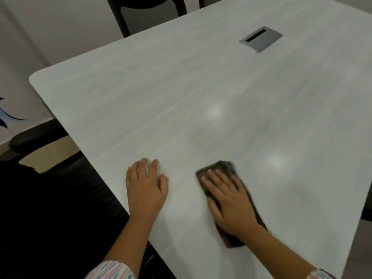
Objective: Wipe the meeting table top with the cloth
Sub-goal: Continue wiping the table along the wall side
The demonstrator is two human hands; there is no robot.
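Dark brown cloth (222,168) lies flat on the pale grey tabletop (181,93), near the side closest to the person. The right hand (231,200) lies on top of the cloth with its fingers straight and spread out, pressing it down. The cloth sticks out past the fingertips and also back beside the wrist. Its far end looks blurry.

The left hand (146,186) rests on the bare tabletop near the left edge, apart from the cloth. Its fingers are bent a little and it holds nothing.

A striped sleeve (112,270) in pink, blue and white shows at the bottom on the left arm.

Far across the tabletop, a grey metal box lid (261,38) with a dark slot sits sunk into the top. A black chair (50,198) stands low on the left, tucked partly under the table edge. Another chair with a mesh back (145,15) stands at the far end, by a white wall.
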